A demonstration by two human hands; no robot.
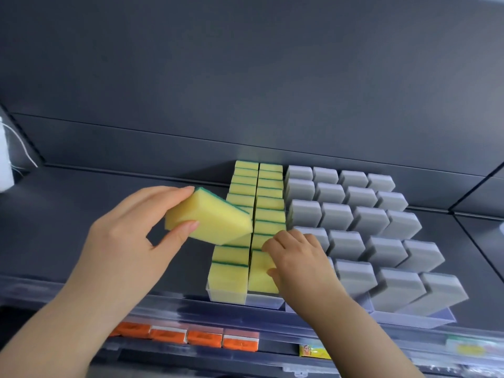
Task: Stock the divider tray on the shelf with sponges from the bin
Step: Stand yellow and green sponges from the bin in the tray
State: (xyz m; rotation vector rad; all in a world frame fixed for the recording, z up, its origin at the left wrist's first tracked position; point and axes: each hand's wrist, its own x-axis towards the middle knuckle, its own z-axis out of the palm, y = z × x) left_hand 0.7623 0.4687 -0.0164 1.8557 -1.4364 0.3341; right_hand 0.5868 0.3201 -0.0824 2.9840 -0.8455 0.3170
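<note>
The front of the right yellow sponge row (261, 271) is partly covered by the right hand (297, 257). A white object (5, 156) is cut off by the left edge and cannot be identified. Labels on the orange packs (204, 338) below are blurred and unreadable.

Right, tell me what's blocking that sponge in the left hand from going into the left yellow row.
The sponge in the left hand hovers tilted over the left yellow row, which looks full beneath it. The right hand rests on the neighbouring row, not in its path. No open slot is visible.
</note>
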